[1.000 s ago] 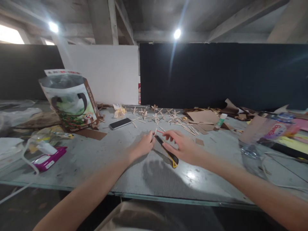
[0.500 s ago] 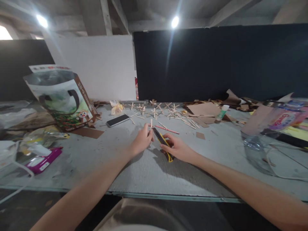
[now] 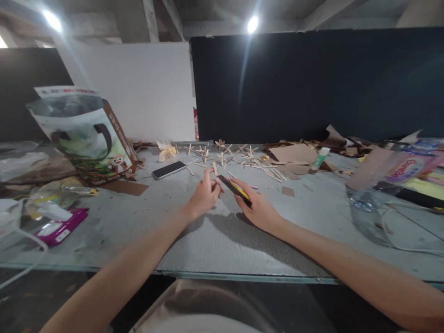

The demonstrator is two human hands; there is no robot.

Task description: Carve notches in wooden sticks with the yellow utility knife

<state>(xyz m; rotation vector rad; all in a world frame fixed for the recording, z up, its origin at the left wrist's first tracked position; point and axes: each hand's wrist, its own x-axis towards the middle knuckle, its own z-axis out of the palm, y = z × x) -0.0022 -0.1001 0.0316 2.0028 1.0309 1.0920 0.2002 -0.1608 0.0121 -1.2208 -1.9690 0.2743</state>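
Note:
My left hand [image 3: 204,194] pinches a short wooden stick [image 3: 215,169] and holds it upright just above the grey table [image 3: 215,240]. My right hand [image 3: 258,208] is wrapped round a black and yellow utility knife [image 3: 236,188], whose tip points left toward the stick. The two hands almost touch at the middle of the table. A thin red stick [image 3: 254,187] lies just behind my right hand.
Several small star shapes made of wooden sticks [image 3: 225,157] lie at the back, with a phone [image 3: 169,169] to their left. A printed bag [image 3: 85,136] stands at left, a pink packet [image 3: 60,229] near it. Cardboard scraps [image 3: 293,155], a glue stick [image 3: 319,160] and a clear plastic jar [image 3: 385,189] are at right.
My right hand closed on the knife and lifted it off the table. My left hand raised the stick upright. The view shifted slightly down and left.

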